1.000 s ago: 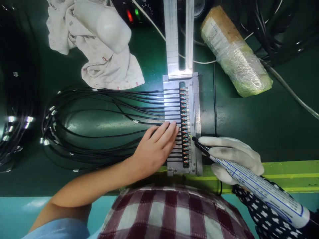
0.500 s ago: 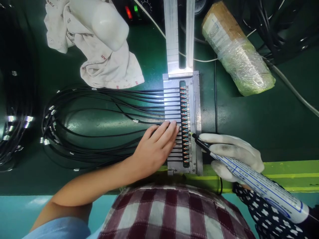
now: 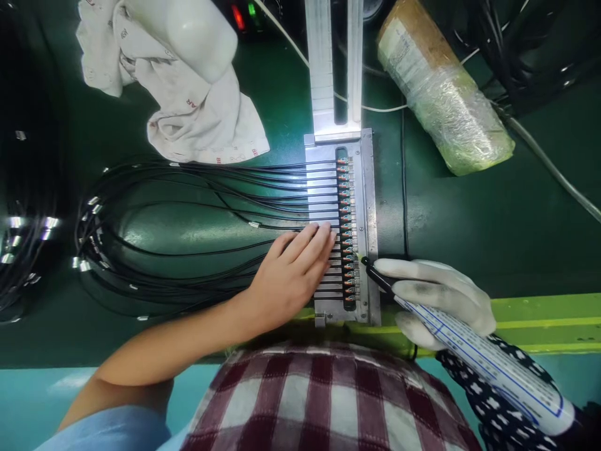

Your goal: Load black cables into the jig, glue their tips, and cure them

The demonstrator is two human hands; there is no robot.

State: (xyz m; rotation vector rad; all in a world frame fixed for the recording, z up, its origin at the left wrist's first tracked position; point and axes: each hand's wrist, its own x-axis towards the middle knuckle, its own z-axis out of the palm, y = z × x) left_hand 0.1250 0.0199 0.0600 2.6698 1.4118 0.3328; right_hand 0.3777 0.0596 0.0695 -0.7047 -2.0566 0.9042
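My bare left hand [image 3: 288,269] lies flat with its fingers stretched out over the black cables [image 3: 225,250] where they enter a metal fixture [image 3: 367,188]. Its fingertips reach close to a row of cable ends [image 3: 347,241] with small coloured wires and metal contacts, set side by side in the fixture. In a white glove, my right hand [image 3: 441,297] is closed around a marker pen [image 3: 479,357] with a white barrel and blue print. The pen's black front end points left, its pale yellowish tip at the lower half of the row. Whether the tip touches a contact, I cannot tell.
A white bottle [image 3: 201,37] lies on a crumpled cloth [image 3: 211,125] at the upper left. A plastic-wrapped roll [image 3: 451,94] rests at the upper right. More cable coils [image 3: 28,238] lie at the far left. A metal rail [image 3: 320,62] runs back from the fixture.
The whole view has shifted slightly. The pen tip has moved a little down the row towards me. My left hand stays flat on the cables.
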